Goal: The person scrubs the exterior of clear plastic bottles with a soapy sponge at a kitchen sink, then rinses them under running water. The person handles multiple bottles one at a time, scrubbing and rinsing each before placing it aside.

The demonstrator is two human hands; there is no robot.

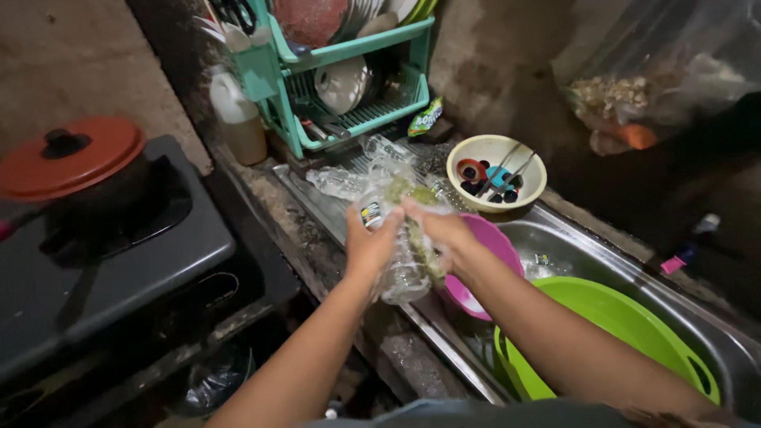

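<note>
Both hands hold a crumpled clear plastic bag (400, 269) with greenish leafy matter inside, over the left rim of a steel sink (634, 277). My left hand (369, 242) grips the bag's left side near a small printed label. My right hand (440, 230) pinches the bag's top and right side. The bag hangs down between the hands, just in front of a pink bowl (483, 265).
A green basin (602, 325) sits in the sink. A cream bowl (495, 170) with utensils and more clear plastic (349, 178) lie behind. A teal dish rack (341, 71), an oil jug (238, 119), and a stove with a red-lidded pot (71, 162) stand left.
</note>
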